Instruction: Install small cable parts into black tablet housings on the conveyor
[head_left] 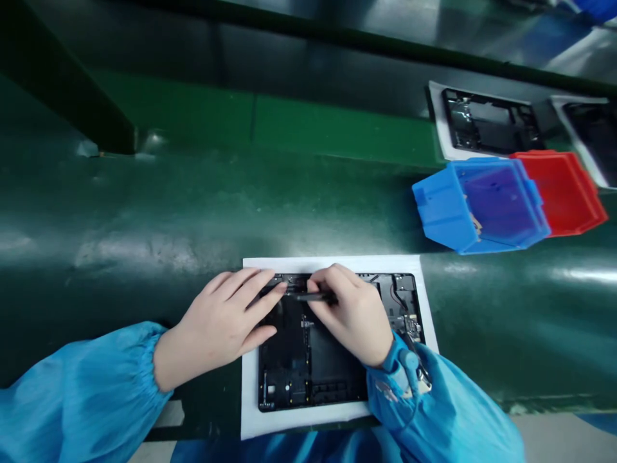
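A black tablet housing [337, 350] with its inner parts exposed lies on a white sheet [250, 411]. My right hand [354, 312] is closed around dark, slim tweezers [313, 296], which lie nearly level and point left over the housing's upper part. Fingers apart, my left hand [226, 321] rests at the housing's upper left edge, its index fingertip close to the tweezers' tip. The exact spot under the tip is too small to make out. A blue wrist strap [409, 366] with a cord circles my right wrist.
A blue bin [438, 209] with small pieces inside stands right of the housing, beside a red bin [571, 199]. Behind them another tablet housing [501, 128] lies on white sheeting, with a further one [595, 132] at the right edge. A dark post [110, 122] rises at the left.
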The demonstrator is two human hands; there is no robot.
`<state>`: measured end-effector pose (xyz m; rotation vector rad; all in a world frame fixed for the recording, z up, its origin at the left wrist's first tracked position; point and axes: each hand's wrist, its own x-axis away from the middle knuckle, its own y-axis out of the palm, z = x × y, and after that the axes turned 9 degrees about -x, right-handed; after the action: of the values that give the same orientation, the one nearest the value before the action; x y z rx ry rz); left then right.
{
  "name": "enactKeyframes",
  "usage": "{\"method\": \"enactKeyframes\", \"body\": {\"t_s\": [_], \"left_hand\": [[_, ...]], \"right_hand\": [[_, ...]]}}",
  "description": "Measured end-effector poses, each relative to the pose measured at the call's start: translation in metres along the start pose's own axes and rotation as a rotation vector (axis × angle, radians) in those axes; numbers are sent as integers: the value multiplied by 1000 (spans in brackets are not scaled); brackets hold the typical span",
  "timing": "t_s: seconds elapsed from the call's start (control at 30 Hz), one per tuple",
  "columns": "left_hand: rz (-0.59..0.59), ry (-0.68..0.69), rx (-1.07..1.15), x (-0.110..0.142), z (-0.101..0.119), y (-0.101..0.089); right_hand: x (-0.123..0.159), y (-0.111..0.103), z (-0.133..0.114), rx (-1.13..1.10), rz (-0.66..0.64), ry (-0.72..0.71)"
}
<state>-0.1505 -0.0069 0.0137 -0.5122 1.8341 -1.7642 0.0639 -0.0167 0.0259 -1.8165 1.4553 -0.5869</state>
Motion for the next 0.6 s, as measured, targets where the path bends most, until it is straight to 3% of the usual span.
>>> {"method": "enactKeyframes", "body": {"t_s": [0.17,0.23,0.33,0.4,0.53,0.6], "left_hand": [[-7,-28,-48,-3,8,-2],[-8,-54,-52,-2,11,-1],[-1,-58,-47,-1,11,1],[2,-23,-35,-2,6,1],[-17,57,5,-4,-6,-1],[-19,65,9,-5,-9,-1]], "right_hand": [[-9,3,4,-51,94,-40],[-6,4,1,18,92,-178],[0,7,-4,182,10,-493],[3,8,-7,264,-56,-602],[3,6,-4,251,-130,-585],[2,4,1,206,-109,-508]]}}
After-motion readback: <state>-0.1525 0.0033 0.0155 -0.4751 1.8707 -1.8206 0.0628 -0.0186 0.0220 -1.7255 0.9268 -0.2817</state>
